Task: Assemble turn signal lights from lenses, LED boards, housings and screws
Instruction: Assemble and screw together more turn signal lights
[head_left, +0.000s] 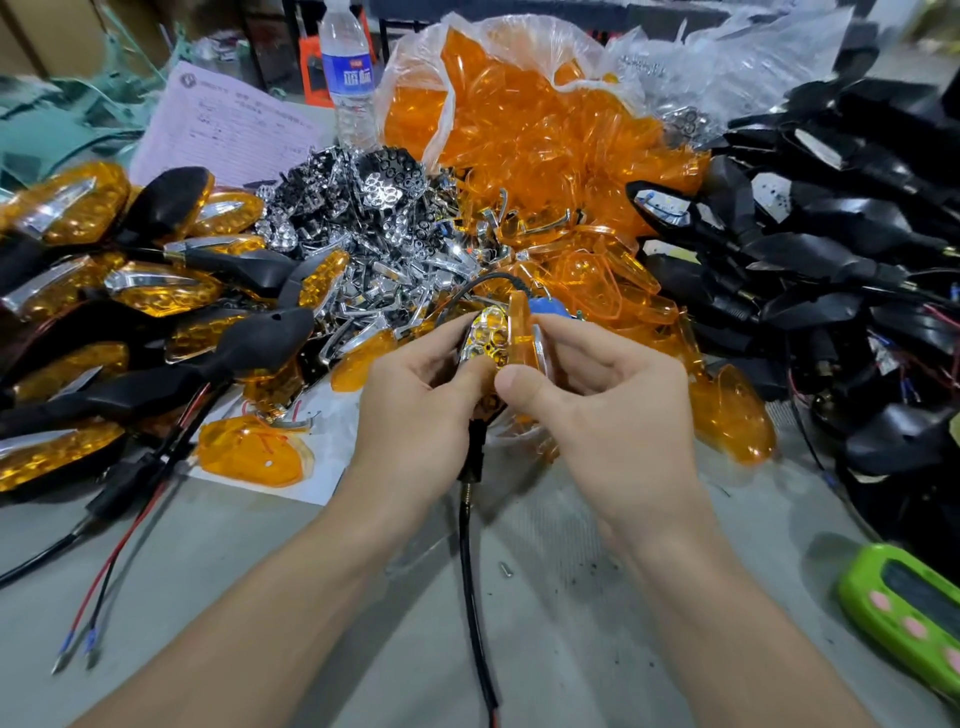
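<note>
My left hand is gripping the chrome reflector unit, my right hand is pinching the orange lens, and I am trying to keep both edges square w/ each other before pressing.

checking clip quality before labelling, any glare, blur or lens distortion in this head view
Head view: bright glare on the chrome reflector pile and the clear bag; wide-angle bending toward the edges, the water bottle leans; the left hand gripping the lamp unit and the right hand pinching the orange lens are sharp; far background dim and soft.
</note>
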